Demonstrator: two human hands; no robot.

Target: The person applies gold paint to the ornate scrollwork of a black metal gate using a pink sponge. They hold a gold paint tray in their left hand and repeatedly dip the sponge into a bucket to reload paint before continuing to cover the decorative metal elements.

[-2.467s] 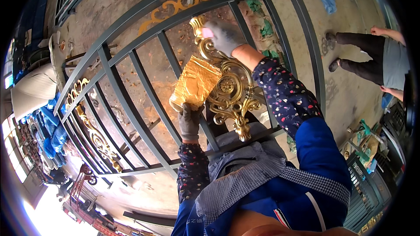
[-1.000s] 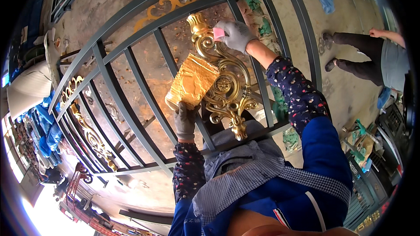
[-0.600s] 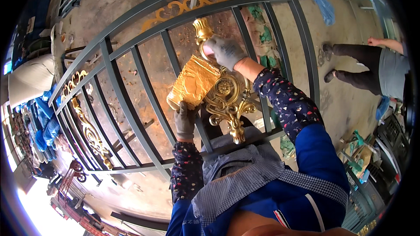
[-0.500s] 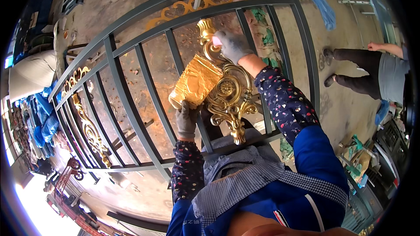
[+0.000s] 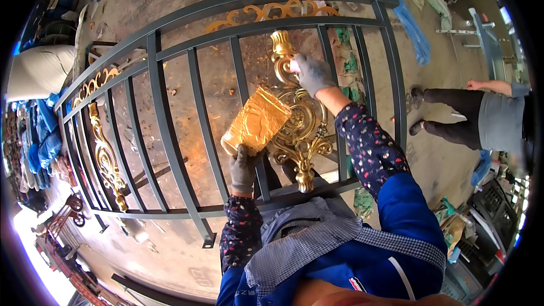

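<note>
My gloved left hand [image 5: 242,173] grips the lower end of a gold foil-covered block [image 5: 258,122], wrinkled and shiny, tilted in front of the bars. My gloved right hand [image 5: 314,73] pinches a small pink piece [image 5: 294,66] against the upper curl of a gold scroll ornament [image 5: 305,156]. What kind of thing the pink piece is, I cannot make out. The ornament stands between the bars of a dark grey metal railing [image 5: 161,119], its middle scroll partly behind the foil block.
Gold scrollwork [image 5: 272,8] runs along the railing's top, and a second gold ornament [image 5: 106,158] sits at its left end. Another person [image 5: 453,113] stands at the right. Blue plastic wrap [image 5: 396,14] lies on the floor beyond; a red wheeled cart [image 5: 62,232] is at lower left.
My view has shifted slightly, so the railing sits a little lower. My right hand remains at the ornament's upper curl; my left hand still holds the foil block beside it.
</note>
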